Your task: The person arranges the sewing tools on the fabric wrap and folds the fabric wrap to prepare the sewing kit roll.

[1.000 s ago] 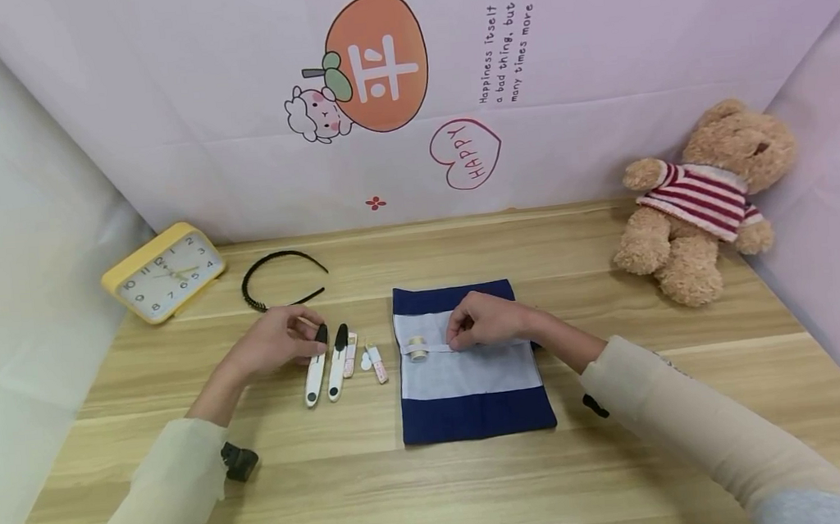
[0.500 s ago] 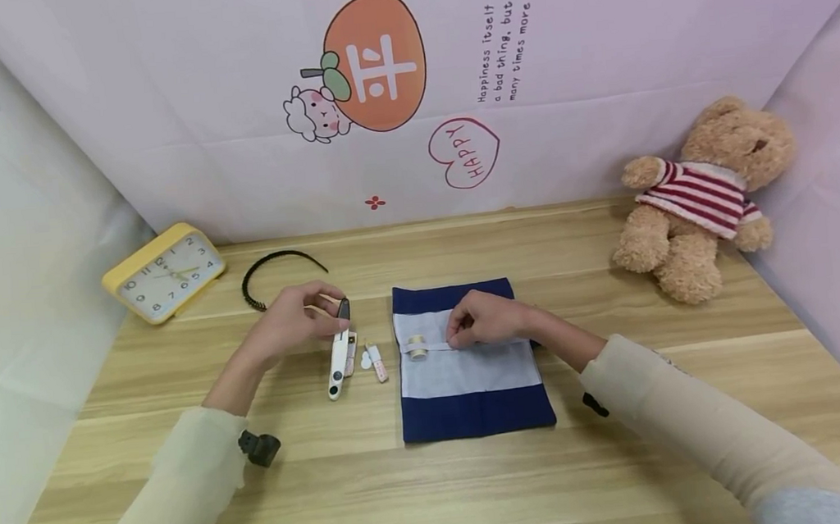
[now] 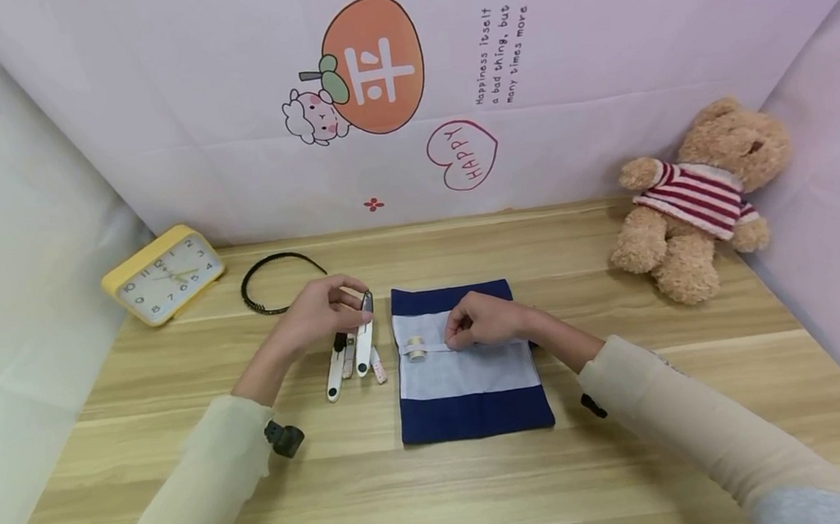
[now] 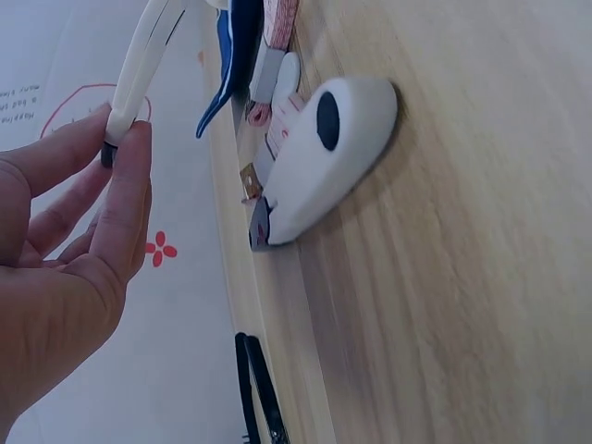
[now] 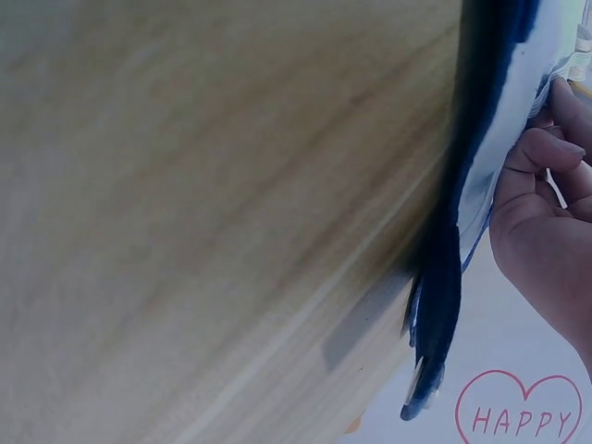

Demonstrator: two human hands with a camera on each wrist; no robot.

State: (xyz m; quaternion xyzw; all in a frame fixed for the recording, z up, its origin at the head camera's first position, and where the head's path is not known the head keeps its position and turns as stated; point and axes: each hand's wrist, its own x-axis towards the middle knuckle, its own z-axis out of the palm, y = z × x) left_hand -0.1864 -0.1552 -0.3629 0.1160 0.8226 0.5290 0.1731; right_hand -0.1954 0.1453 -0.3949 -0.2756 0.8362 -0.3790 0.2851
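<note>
My left hand (image 3: 327, 306) pinches the black end of a slim white tool (image 3: 365, 344) between thumb and fingers, lifted just left of the cloth. A second white tool (image 3: 335, 375) with a black tip lies on the table below it; its exact kind is unclear. My right hand (image 3: 490, 320) pinches a narrow white band (image 3: 434, 347) running across an unfolded navy-and-white cloth organizer (image 3: 476, 415). A small beige roll (image 3: 416, 348) sits under the band's left part. In the left wrist view, folded pinkish tapes (image 4: 279, 28) lie beyond the second tool, one with a metal end.
A black headband (image 3: 250, 288) lies behind my left hand. The yellow clock (image 3: 169, 273) stands at the back left, and a teddy bear (image 3: 696, 199) in a striped top leans at the back right. A printed cloth wall (image 3: 233, 145) rises behind the table.
My left hand has lifted the left-hand white tool off the table and carried it right, past the second tool, toward the cloth. My right hand stays on the band.
</note>
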